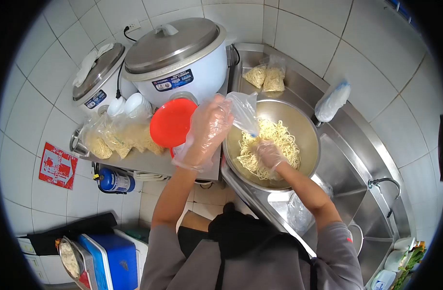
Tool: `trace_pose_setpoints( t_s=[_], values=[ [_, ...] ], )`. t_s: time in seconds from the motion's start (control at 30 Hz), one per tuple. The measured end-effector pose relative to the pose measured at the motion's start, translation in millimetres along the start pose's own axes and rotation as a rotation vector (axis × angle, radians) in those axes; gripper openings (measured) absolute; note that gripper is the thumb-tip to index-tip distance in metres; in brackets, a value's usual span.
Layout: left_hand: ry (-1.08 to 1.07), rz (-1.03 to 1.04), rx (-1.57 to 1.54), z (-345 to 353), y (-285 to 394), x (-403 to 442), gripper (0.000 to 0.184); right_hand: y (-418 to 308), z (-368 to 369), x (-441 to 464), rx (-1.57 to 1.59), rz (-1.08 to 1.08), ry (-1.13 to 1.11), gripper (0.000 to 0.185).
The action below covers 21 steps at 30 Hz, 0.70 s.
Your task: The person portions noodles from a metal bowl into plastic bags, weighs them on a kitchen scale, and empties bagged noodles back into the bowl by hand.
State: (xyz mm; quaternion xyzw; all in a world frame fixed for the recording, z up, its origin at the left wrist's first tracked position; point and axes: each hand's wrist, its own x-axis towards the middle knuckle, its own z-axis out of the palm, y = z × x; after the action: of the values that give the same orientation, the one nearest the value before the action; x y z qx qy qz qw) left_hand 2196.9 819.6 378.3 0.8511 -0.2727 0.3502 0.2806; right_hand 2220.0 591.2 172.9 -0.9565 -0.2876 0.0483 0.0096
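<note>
Left hand (215,123), at the metal bowl's (303,133) 10 o'clock: you grip a clear bag (243,110), likely angled to hang over the noodles (281,134). Right hand (270,154) enters from 5 o'clock, fingers among noodles; closure: cannot tell. Noodles lie mid-bowl, the high wall presumably containing them.

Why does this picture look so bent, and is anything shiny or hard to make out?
Head view: an apparently very wide lens bows the tiled walls and steel sink, leaving black corners; head view: light glares off the sink's metal and glints on the plastic-covered left hand; head view: many noodle strands show separately, but lettering on the red sign is hard to read.
</note>
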Motion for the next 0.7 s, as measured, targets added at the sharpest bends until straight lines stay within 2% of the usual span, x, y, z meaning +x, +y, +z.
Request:
trace_pose_setpoints(
  t_s=[0.03, 0.07, 0.1, 0.13, 0.17, 0.2, 0.23, 0.27, 0.3, 0.33, 0.37, 0.47, 0.5, 0.53, 0.57, 0.6, 0.63, 0.67, 0.7],
  values=[
    [0.091, 0.034, -0.051, 0, -1, -2, 0.022, 8, 12, 4, 0.057, 0.054, 0.020, 0.059],
    [0.104, 0.070, 0.003, -2, -2, -3, 0.022, 10, -48, -6, 0.483, 0.088, -0.030, 0.043],
    [0.118, 0.105, 0.055, -3, -3, -1, 0.023, 17, -74, -14, 0.662, 0.147, 0.096, 0.039],
    [0.134, 0.139, 0.106, -3, -5, 0, 0.023, 14, -120, -25, 0.628, 0.302, 0.102, 0.045],
    [0.021, 0.054, 0.118, -5, -4, 4, 0.023, 32, -143, -27, 0.614, 0.300, 0.155, 0.050],
    [-0.094, -0.029, 0.129, -10, -1, 9, 0.024, 35, -190, -35, 0.791, 0.197, 0.129, 0.053],
    [-0.213, -0.111, 0.138, -13, 1, 13, 0.024, 40, -219, -43, 0.802, 0.126, 0.251, 0.056],
    [-0.192, -0.125, 0.111, -14, 3, 15, 0.025, 22, -263, -60, 0.623, 0.344, 0.340, 0.059],
    [-0.173, -0.135, 0.083, -15, 4, 16, 0.025, 27, -282, -66, 0.703, 0.415, 0.414, 0.060],
    [-0.154, -0.144, 0.056, -16, 6, 19, 0.026, 1, -326, -82, 0.642, 0.485, 0.389, 0.062],
    [-0.153, -0.167, 0.015, -19, 11, 23, 0.027, 3, -337, -87, 0.681, 0.447, 0.467, 0.061],
    [-0.156, -0.183, -0.034, -24, 20, 31, 0.028, 29, -338, -83, 0.782, 0.293, 0.565, 0.059],
    [-0.163, -0.152, 0.001, -20, 17, 31, 0.027, 22, -341, -88, 0.610, 0.468, 0.466, 0.059],
    [-0.168, -0.121, 0.038, -15, 15, 31, 0.026, 16, -336, -88, 0.542, 0.451, 0.392, 0.058],
    [-0.164, -0.242, -0.124, -9, 14, 28, 0.025, 16, -326, -83, 0.472, 0.432, 0.322, 0.057],
    [-0.161, -0.363, -0.286, -2, 14, 24, 0.023, 26, -302, -72, 0.465, 0.305, 0.280, 0.055],
    [-0.158, -0.484, -0.448, 2, 15, 23, 0.022, 47, -259, -57, 0.642, 0.306, 0.184, 0.064],
    [-0.216, -0.473, -0.380, 2, 17, 25, 0.023, 48, -234, -49, 0.482, 0.247, 0.091, 0.059],
    [-0.275, -0.462, -0.309, 1, 19, 27, 0.023, 46, -204, -45, 0.503, 0.242, 0.063, 0.053]
  ],
)
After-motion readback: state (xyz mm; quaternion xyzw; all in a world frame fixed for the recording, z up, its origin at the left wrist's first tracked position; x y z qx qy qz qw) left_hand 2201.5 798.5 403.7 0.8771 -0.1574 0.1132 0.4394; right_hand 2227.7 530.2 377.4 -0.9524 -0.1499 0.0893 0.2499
